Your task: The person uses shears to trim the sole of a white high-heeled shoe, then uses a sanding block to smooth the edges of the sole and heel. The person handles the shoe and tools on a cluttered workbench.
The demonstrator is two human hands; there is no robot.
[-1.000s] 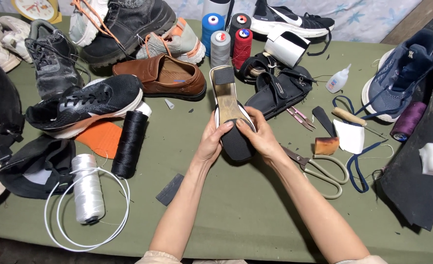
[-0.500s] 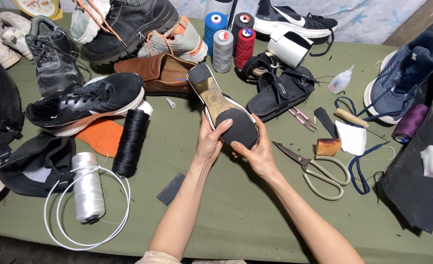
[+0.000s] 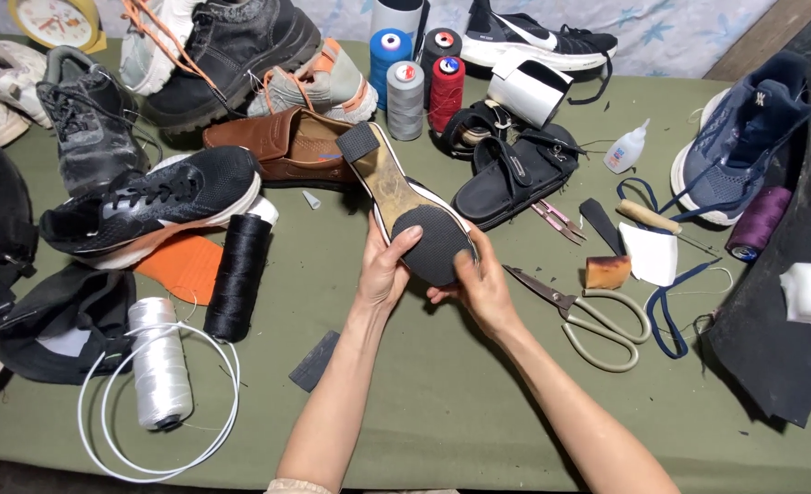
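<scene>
- Both hands grasp a heeled shoe (image 3: 405,206) turned sole-up just above the scissors (image 3: 589,311), likely so the black front sole faces the eyes.
- The left hand (image 3: 383,270) presses a thumb on the sole; the right hand (image 3: 479,288) cups its toe edge.
- The shoe's upper is hidden underneath.

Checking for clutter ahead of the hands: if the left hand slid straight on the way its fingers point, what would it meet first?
Probably the brown leather shoe, past the upturned shoe the left hand already grips; depth is unclear.
</scene>
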